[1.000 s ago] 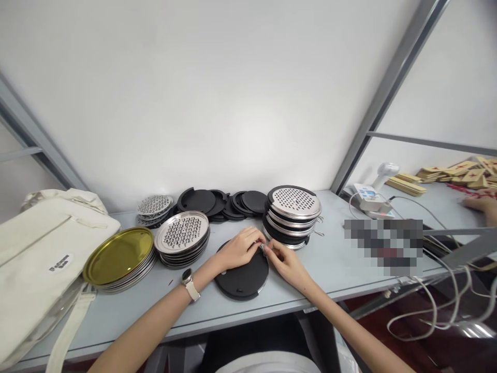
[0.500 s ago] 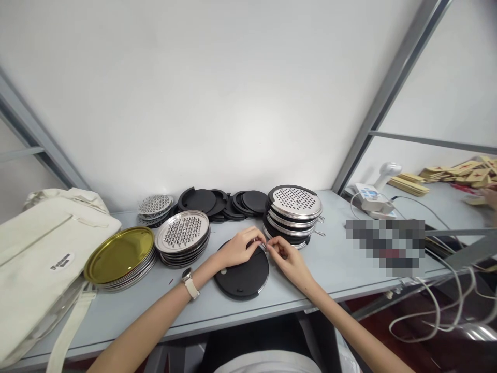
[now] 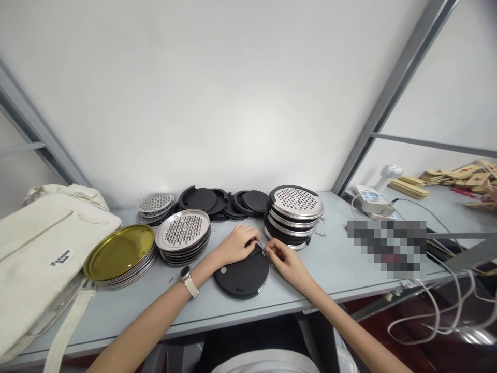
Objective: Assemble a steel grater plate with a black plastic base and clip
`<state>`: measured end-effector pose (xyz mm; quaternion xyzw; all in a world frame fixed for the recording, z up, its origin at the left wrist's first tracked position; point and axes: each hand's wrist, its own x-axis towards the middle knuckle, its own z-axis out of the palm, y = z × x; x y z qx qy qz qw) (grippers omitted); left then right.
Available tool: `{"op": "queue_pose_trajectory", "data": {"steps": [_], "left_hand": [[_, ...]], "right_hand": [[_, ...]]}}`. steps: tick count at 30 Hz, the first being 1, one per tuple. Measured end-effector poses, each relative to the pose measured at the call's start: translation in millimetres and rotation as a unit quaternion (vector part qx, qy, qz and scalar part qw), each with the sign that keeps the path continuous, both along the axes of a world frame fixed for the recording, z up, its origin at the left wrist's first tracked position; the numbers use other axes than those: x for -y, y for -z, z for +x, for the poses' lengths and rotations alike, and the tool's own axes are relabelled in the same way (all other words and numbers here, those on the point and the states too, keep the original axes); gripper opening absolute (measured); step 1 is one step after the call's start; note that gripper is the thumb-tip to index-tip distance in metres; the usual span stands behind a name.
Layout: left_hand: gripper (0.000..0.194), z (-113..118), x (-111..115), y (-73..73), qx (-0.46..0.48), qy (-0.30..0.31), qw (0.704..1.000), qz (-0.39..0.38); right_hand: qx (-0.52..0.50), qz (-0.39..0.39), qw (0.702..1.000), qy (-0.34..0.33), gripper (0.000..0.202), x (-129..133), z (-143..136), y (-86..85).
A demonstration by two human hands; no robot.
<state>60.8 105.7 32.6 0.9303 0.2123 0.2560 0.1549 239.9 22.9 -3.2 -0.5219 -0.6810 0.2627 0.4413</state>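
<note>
A round black plastic disc point(image 3: 241, 280) lies flat on the table close in front of me, with a slot near its lower edge. My left hand point(image 3: 239, 243) reaches over its far rim, thumb and fingers pinched at one end of a small metal wire clip point(image 3: 264, 252). From the right, my right hand point(image 3: 288, 263) pinches the clip's other side with thumb and forefinger, at the disc's upper right rim. The fingertips partly cover the clip, so its full shape is hidden.
Stacked grater discs in black holders point(image 3: 296, 202) stand behind my right hand. Along the wall lie black rings point(image 3: 198, 199) and loose grater plates point(image 3: 156, 203). Leftward are more graters point(image 3: 184, 231), gold lids point(image 3: 120, 254) and a white bag point(image 3: 58, 259). A scanner point(image 3: 388, 176) stands right.
My right fingertips have drawn slightly down and my left fingertips slightly back, so more of the clip shows between them. The black disc stays in place.
</note>
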Motion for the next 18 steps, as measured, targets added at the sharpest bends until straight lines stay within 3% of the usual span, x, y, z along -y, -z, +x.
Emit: {"op": "queue_pose_trajectory", "data": {"steps": [11, 18], "left_hand": [[0.017, -0.8, 2.3, -0.6, -0.002, 0.033, 0.999, 0.015], [0.018, -1.3, 0.3, 3.2, 0.008, 0.048, 0.999, 0.004]], "right_hand": [[0.010, 0.005, 1.000, -0.012, 0.029, 4.6, -2.6, -6.5], [-0.004, -0.008, 1.000, -0.015, 0.031, 0.7, -2.3, 0.2]]}}
